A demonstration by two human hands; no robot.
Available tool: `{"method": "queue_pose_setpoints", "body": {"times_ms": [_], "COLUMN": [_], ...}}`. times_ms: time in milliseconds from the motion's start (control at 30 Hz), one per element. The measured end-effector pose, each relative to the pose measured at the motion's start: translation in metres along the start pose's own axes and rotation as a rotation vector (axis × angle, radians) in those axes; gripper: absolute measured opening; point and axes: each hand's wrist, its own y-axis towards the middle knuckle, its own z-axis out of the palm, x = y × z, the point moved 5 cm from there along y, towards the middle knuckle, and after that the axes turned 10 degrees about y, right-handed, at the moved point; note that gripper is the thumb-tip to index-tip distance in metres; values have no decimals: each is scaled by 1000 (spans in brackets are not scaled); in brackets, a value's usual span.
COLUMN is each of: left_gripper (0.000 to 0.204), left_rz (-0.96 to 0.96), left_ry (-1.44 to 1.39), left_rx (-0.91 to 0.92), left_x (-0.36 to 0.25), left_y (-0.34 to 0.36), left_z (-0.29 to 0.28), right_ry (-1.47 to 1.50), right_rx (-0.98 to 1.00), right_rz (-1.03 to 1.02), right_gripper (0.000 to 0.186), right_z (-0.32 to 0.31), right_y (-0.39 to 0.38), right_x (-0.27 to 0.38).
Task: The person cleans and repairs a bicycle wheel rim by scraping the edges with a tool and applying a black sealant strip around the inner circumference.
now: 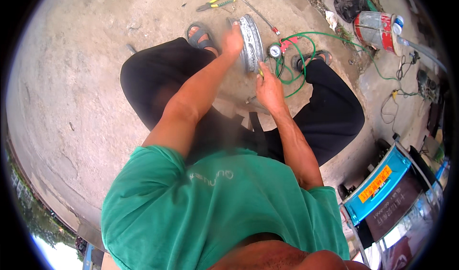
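From my end of the feed, I have both hands in sight over the concrete floor (pixel 86 78), working at a silvery wheel rim (pixel 251 44). The rim stands on its edge between the two dark sandals (pixel 202 36), toward the floor's far edge, its worn, whitish outer band facing up at me.

I see the left hand (pixel 233 40) at the rim's left side, fingers curled in, but motion blur smears it and I cannot tell what it grips. The right hand (pixel 270 86) is closed around a slim yellow item (pixel 261 72), mostly hidden by the fingers, at the rim's near right side.

Just right of the rim I make out a round pressure gauge (pixel 274 51) with a red handle (pixel 288 43), and a green hose (pixel 330 33) coiled beside it and running off toward the floor's right edge. Beyond the rim, nearer the far edge, lie yellow-and-green pliers (pixel 215 3) and a thin rod (pixel 260 16) with a red end. A grey-and-red bucket (pixel 374 31) sits by the far right corner.
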Motion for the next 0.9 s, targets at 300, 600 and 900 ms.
{"method": "queue_pose_setpoints", "body": {"times_ms": [300, 600, 900], "left_gripper": [78, 79, 82], "left_rz": [14, -64, -14], "left_ry": [-28, -104, -65], "left_rx": [39, -4, 72], "left_x": [0, -4, -6], "left_y": [-3, 5, -20], "left_z": [0, -6, 3], "right_ry": [224, 197, 73], "right_rx": [-28, -89, -86], "right_rz": [-28, 15, -76], "right_gripper": [48, 46, 44], "right_z": [-29, -2, -3], "right_y": [-68, -21, 12], "right_x": [-13, -4, -1]}}
